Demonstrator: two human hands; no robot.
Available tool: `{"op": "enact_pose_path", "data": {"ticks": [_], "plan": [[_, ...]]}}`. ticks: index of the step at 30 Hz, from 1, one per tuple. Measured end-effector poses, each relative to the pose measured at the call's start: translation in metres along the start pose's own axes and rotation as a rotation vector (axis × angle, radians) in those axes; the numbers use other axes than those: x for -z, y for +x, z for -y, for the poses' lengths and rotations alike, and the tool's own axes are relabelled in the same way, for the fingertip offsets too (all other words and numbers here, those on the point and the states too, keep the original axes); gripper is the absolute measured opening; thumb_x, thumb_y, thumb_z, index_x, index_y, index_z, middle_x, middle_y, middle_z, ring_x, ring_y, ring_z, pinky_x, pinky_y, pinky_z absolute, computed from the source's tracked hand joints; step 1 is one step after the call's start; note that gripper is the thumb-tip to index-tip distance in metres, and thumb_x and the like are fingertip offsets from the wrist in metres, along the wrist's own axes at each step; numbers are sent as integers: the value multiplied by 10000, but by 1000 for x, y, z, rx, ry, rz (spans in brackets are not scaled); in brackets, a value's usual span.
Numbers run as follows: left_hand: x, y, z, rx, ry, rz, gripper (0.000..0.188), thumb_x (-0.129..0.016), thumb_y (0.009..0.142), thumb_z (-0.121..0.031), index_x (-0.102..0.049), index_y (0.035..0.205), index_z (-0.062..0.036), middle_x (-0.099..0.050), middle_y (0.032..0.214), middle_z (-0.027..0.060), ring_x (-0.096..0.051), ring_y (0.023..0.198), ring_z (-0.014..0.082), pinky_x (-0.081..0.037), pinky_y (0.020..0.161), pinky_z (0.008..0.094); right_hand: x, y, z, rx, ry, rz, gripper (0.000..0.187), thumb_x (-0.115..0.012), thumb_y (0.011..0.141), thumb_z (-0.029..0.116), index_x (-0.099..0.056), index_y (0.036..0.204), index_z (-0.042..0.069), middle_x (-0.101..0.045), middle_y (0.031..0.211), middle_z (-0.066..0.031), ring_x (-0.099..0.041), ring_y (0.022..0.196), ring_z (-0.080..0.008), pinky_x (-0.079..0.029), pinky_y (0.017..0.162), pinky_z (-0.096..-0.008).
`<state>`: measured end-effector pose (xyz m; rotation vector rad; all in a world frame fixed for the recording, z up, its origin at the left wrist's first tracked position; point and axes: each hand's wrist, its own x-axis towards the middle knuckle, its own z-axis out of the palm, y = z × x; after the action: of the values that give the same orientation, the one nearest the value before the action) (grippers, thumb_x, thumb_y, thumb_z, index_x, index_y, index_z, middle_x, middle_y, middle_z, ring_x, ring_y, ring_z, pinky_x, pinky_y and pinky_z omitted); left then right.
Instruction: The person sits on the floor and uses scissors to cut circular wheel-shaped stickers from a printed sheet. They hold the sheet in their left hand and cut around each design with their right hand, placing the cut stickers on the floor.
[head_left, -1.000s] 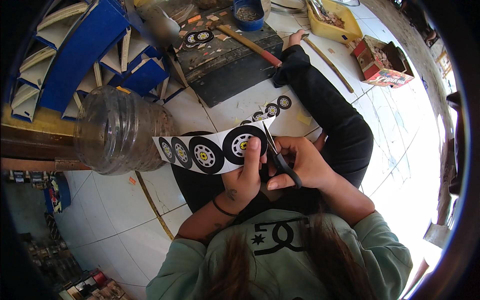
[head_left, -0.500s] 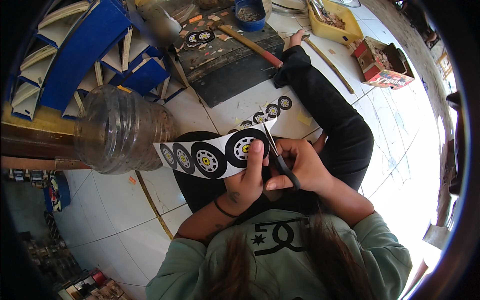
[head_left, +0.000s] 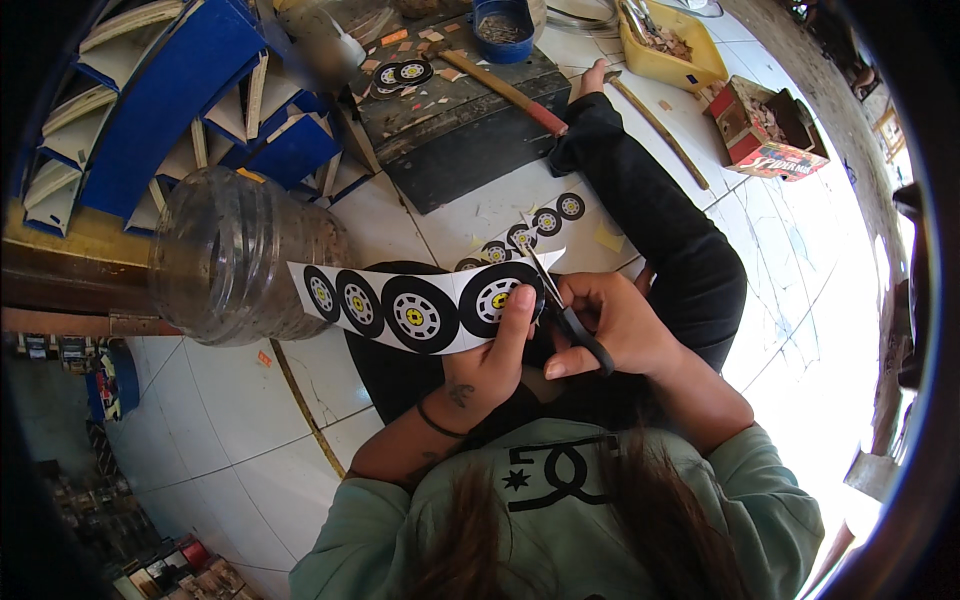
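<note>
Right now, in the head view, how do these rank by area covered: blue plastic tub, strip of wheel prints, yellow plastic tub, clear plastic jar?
Largest to smallest:
Clear plastic jar
Strip of wheel prints
Yellow plastic tub
Blue plastic tub

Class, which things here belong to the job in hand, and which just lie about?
In the job:
- strip of printed wheels, in the left hand
- scissors, in the right hand

Apparently just lying about:
- red-ended hammer
- yellow tub
- clear plastic jar
</note>
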<state>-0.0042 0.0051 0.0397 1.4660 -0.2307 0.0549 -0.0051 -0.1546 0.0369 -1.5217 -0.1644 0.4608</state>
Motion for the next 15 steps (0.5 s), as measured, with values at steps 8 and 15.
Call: {"op": "enact_pose_path", "data": {"ticks": [8, 15], "plan": [[6, -1, 2, 5, 8, 45, 163, -484, 916, -143, -508, 801, -30, -485, 600, -6, -417, 492, 60, -306, 445, 201, 7, -2, 6, -38, -66, 35, 465, -856, 550, 334, -495, 607, 46, -491, 537, 19, -466, 504, -52, -335, 458, -184], [9, -2, -3, 48, 28, 96, 160, -483, 915, -133, -504, 791, -35, -485, 601, -9, -417, 497, 55, -304, 445, 198, 13, -1, 9, -19, -137, 52, 467, -856, 540, 347, -501, 602, 50, -471, 524, 26, -463, 492, -66, -329, 457, -190]]}}
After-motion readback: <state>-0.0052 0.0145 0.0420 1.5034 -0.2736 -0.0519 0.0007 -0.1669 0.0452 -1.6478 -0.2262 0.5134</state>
